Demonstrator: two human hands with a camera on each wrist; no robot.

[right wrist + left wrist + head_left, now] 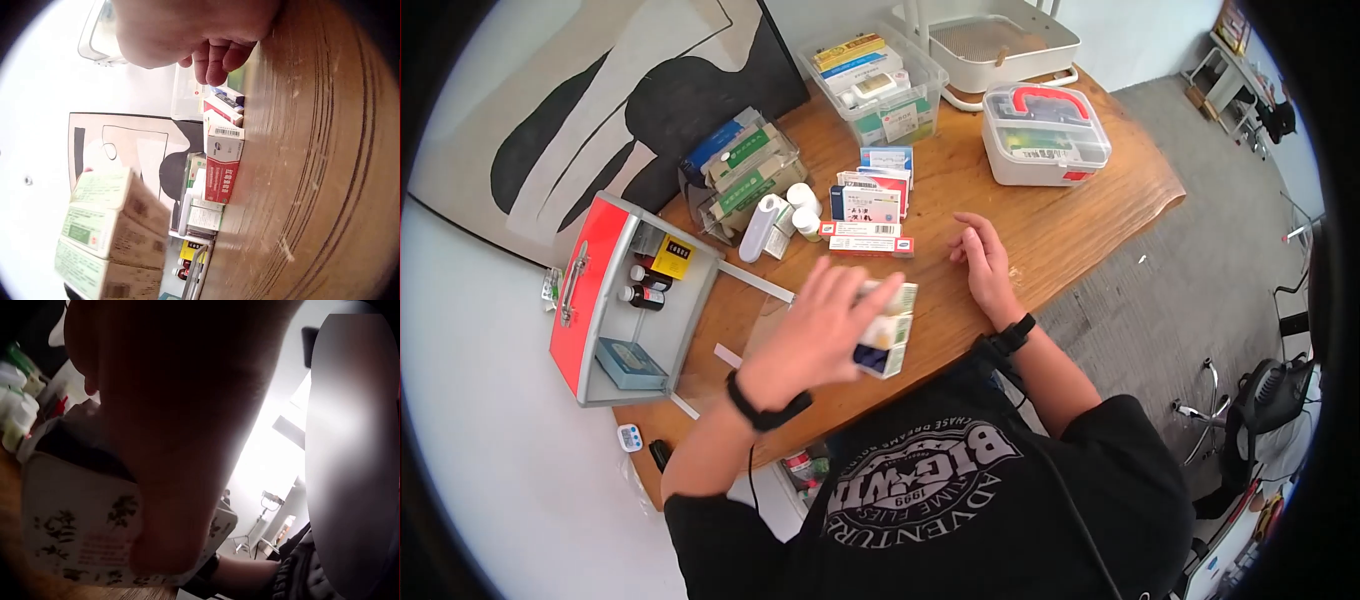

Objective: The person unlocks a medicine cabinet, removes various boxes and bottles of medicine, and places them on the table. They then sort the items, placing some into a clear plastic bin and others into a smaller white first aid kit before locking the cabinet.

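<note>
In the head view my left hand (815,325) grips a stack of small medicine boxes (897,328) above the near side of the table. Three pale green and white box ends show side by side in the right wrist view, where the medicine boxes (87,234) tilt in the air. A white face with dark leaf prints fills the low part of the left wrist view, under the fingers. My right hand (985,268) rests on the wood, fingers relaxed and holding nothing. Left of it stands a row of medicine boxes (868,205), with red-and-white cartons (865,238) in front.
White bottles (804,210) and a pale thermometer-like device (761,228) stand behind the left hand. A red-sided case (590,300) lies at left with brown bottles inside. Clear bins (890,110) and a red-handled box (1045,135) line the back.
</note>
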